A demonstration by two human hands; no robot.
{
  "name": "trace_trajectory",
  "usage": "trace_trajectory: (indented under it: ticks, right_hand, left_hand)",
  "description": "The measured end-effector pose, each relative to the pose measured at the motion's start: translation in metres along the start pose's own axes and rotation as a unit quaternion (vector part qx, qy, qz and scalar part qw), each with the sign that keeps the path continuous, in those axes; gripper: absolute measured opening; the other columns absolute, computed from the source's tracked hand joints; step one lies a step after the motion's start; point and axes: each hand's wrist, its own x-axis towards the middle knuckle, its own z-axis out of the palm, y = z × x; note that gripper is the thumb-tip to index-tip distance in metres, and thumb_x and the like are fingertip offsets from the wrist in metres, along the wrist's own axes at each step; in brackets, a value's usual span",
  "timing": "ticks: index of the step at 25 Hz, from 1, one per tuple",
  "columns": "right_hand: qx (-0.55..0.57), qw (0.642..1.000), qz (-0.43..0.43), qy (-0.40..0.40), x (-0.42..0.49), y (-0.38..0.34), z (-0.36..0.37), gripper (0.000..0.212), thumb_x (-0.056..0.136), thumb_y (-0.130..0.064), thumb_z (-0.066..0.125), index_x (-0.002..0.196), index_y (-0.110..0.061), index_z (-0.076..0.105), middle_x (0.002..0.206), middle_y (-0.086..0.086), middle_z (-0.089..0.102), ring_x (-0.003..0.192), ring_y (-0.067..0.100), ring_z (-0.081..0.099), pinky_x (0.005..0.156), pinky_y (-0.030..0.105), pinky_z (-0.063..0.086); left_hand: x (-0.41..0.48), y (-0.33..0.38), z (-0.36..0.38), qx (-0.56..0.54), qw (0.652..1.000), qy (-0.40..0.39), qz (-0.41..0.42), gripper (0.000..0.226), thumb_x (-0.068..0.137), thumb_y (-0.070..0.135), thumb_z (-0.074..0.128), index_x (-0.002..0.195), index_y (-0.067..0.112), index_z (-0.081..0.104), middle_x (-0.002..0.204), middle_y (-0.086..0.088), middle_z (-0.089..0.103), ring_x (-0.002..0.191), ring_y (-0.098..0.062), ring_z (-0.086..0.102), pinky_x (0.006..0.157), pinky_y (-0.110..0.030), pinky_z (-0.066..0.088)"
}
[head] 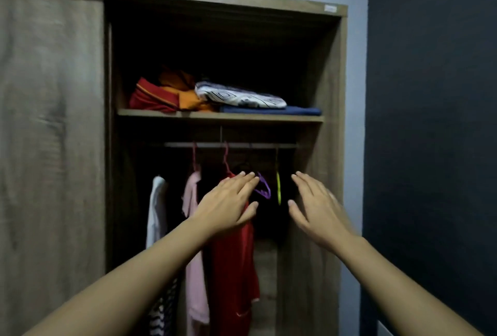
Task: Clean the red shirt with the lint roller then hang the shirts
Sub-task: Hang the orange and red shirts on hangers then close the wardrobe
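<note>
Red shirt (234, 268) hangs in the lower centre of the frame, on a pinkish hanger hooked over the rail (231, 145) under the shelf (220, 118). At far left the sliding door (51, 120) covers that half of the wardrobe. Next come a white garment (156, 206) and a pink shirt (195, 282), the latter just beside the red one. The left hand (228, 206) lies in front of the red shirt's shoulder, fingers straight and together, holding nothing; whether it touches the cloth I cannot tell. Right of it hang an empty purple hanger (263, 188) and an empty yellow hanger (279, 188), then the right hand (314, 209), also flat, spread and empty, near the wardrobe's right wall. No lint roller is in view. The likely risks: pulling the shirt by its cloth could slip it off the hanger to the floor, drag the pink shirt along, or knock the loose hangers off the rail in this dim light.
</note>
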Motion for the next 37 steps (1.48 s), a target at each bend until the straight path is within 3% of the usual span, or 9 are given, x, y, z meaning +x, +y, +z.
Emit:
trace_trajectory:
  ticks: [3,8,15,19,24,28,32,35,37]
  right_hand:
    - [-0.036,0.999,-0.027,0.019,0.041,-0.008,0.01,0.063,0.086,-0.04,0.035,0.142,-0.011,0.034,0.149,0.006,0.037,0.139,0.019,0.032,0.11,0.023,0.014]
    - [-0.116,0.986,-0.078,0.088,0.125,0.003,0.009,0.057,0.08,-0.037,0.038,0.124,-0.005,0.055,0.127,0.014,0.06,0.116,0.027,0.059,0.097,0.039,0.047]
    - [-0.133,0.978,-0.105,0.122,0.242,0.034,0.003,0.062,0.078,-0.015,0.059,0.136,-0.004,0.04,0.142,0.015,0.045,0.13,0.03,0.043,0.108,0.039,0.034]
    - [-0.144,0.979,-0.127,0.066,0.297,0.048,0.011,0.074,0.077,-0.022,0.056,0.144,-0.011,0.025,0.149,0.008,0.032,0.135,0.025,0.033,0.11,0.036,0.029]
    - [-0.108,0.987,-0.091,-0.073,0.339,0.045,0.011,0.081,0.072,-0.032,0.061,0.144,-0.024,0.024,0.14,0.006,0.041,0.128,0.026,0.04,0.104,0.044,0.038]
    - [-0.016,0.99,-0.069,-0.122,0.362,0.043,0.008,0.068,0.072,-0.028,0.063,0.134,-0.037,0.037,0.122,0.007,0.057,0.106,0.026,0.057,0.091,0.04,0.05]
    - [-0.022,0.992,-0.079,-0.098,0.373,0.047,0.011,0.063,0.067,-0.03,0.063,0.126,-0.04,0.043,0.117,0.003,0.061,0.105,0.025,0.06,0.088,0.038,0.052]
    - [0.008,0.987,-0.057,-0.149,0.376,0.05,0.008,0.067,0.07,-0.027,0.066,0.132,-0.035,0.041,0.115,0.004,0.061,0.098,0.02,0.059,0.082,0.03,0.05]
    - [0.017,0.985,-0.052,-0.163,0.378,0.051,0.007,0.064,0.072,-0.03,0.066,0.13,-0.034,0.041,0.112,0.002,0.062,0.092,0.018,0.058,0.078,0.028,0.049]
  left_hand:
    - [0.018,-0.055,-0.01,0.024,0.999,0.017,0.012,0.057,0.084,0.041,0.038,0.123,0.005,0.057,0.125,-0.014,0.062,0.115,-0.029,0.06,0.089,-0.043,0.051]
    - [0.074,-0.11,-0.028,0.055,0.995,0.082,0.005,0.059,0.085,0.039,0.037,0.126,0.0,0.053,0.128,-0.019,0.058,0.119,-0.034,0.056,0.096,-0.044,0.046]
    - [0.168,-0.161,-0.037,0.11,0.986,0.126,0.01,0.066,0.078,0.015,0.056,0.139,-0.001,0.035,0.144,-0.022,0.039,0.134,-0.036,0.038,0.109,-0.04,0.031]
    - [0.216,-0.185,-0.041,0.137,0.989,0.04,-0.043,0.087,0.079,0.019,0.061,0.149,0.012,0.009,0.157,-0.009,0.013,0.145,-0.024,0.014,0.117,-0.034,0.018]
    - [0.252,-0.198,-0.036,0.219,0.968,-0.095,-0.071,0.101,0.07,0.034,0.068,0.149,0.016,0.007,0.154,-0.009,0.025,0.138,-0.025,0.03,0.114,-0.042,0.018]
    - [0.272,-0.201,-0.038,0.208,0.972,-0.074,-0.075,0.08,0.077,0.036,0.059,0.146,0.023,0.02,0.137,-0.009,0.05,0.123,-0.027,0.048,0.102,-0.041,0.035]
    - [0.28,-0.211,-0.04,0.153,0.975,-0.116,-0.108,0.087,0.068,0.044,0.064,0.144,0.03,0.024,0.126,-0.008,0.056,0.111,-0.029,0.056,0.09,-0.038,0.048]
    - [0.284,-0.215,-0.042,0.132,0.975,-0.123,-0.129,0.042,0.071,0.044,0.062,0.109,0.028,0.055,0.105,-0.005,0.064,0.092,-0.025,0.061,0.076,-0.034,0.05]
    - [0.288,-0.219,-0.048,0.066,0.98,-0.131,-0.134,0.019,0.076,0.042,0.06,0.087,0.026,0.058,0.092,-0.002,0.066,0.082,-0.02,0.063,0.077,-0.036,0.054]
